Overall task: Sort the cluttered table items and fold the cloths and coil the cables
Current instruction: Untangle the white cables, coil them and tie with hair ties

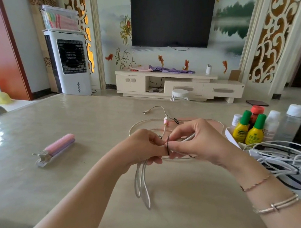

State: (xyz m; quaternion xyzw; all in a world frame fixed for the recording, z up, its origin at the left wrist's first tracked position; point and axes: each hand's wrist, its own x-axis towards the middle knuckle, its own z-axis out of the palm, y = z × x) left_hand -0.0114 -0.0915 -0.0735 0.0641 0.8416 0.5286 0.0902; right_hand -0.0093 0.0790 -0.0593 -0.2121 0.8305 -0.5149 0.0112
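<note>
My left hand (146,145) and right hand (193,142) pinch the white cable (142,183) over the tabletop (59,183), working a black band (168,146) around its loops. One coil nearly done; tangled cables (294,163) remain at right.

My one head-worn camera looks forward and down over the counter (78,180), close above both forearms, wide enough to catch the far wall.

White cable (141,180) — black tie (167,146)
</note>
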